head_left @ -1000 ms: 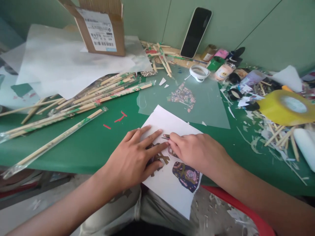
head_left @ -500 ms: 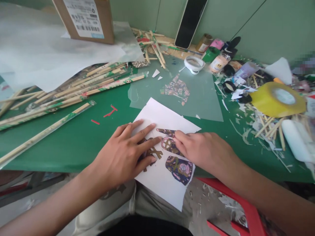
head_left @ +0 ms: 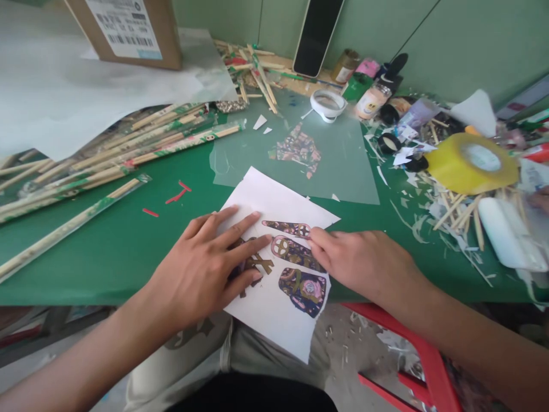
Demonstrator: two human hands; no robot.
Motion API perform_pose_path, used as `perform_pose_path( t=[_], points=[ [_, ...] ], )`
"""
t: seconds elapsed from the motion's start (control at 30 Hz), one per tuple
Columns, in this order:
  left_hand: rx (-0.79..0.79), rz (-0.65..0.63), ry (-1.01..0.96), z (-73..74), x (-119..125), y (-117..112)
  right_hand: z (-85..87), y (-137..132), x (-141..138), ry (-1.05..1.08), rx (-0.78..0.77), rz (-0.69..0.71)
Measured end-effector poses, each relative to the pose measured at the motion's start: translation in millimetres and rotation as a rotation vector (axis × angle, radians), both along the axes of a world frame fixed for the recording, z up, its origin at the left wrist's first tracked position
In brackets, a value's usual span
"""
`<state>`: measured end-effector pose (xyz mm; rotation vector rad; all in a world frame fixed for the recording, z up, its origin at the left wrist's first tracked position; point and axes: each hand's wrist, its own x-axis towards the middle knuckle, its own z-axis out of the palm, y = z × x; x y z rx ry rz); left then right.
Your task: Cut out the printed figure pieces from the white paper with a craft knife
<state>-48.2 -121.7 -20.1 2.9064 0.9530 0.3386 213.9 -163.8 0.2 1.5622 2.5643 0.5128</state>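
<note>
Head view:
- Left hand [head_left: 201, 269]: flat, fingers spread, pressing on a white paper sheet [head_left: 274, 197] and covering most of a brown cross-shaped cut-out [head_left: 259, 264].
- Right hand [head_left: 364, 263]: flat, fingers straight and close together, gripping nothing; its fingertips [head_left: 315, 240] touch the right ends of the upper two cut-outs.
- Patterned cut-outs, in a column on the sheet: narrow strip [head_left: 286, 228], rounded middle piece [head_left: 295, 253], broad lower piece [head_left: 302, 290].
- The sheet lies at the near edge of the green table [head_left: 107, 246] and overhangs it toward the lap.
- Progress, as judged: four pieces are laid out on the sheet; a larger patterned scrap [head_left: 295, 151] lies apart on clear plastic film [head_left: 347, 171], seemingly unused.
- Surroundings: wrapped chopsticks [head_left: 128, 154] at left, cardboard box [head_left: 128, 28], phone [head_left: 317, 34] leaning on the wall, white tape ring [head_left: 328, 105], yellow tape roll [head_left: 472, 163], paper trimmings at right.
</note>
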Motion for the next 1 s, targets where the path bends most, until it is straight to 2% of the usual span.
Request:
perform_pose_path(
  t=[0.37, 0.53, 0.67, 0.83, 1.0],
  points=[
    [-0.007, -0.002, -0.001, -0.1, 1, 1, -1.9, -23, 31, -0.006, 0.032, -0.03],
    [-0.028, 0.026, -0.011, -0.5, 0, 0, -1.8, -31, 37, 0.125, -0.016, -0.141],
    [-0.031, 0.08, -0.017, 1.2, 8, -3, 2.2, -30, 22, 0.278, -0.056, -0.185],
    [0.044, 0.233, -0.013, 5.5, 25, -8, 11.2, -21, -14, 0.297, -0.037, -0.178],
    [0.107, 0.22, 0.038, 7.9, 22, -13, 7.6, -21, -37, 0.328, -0.086, -0.087]
  ],
)
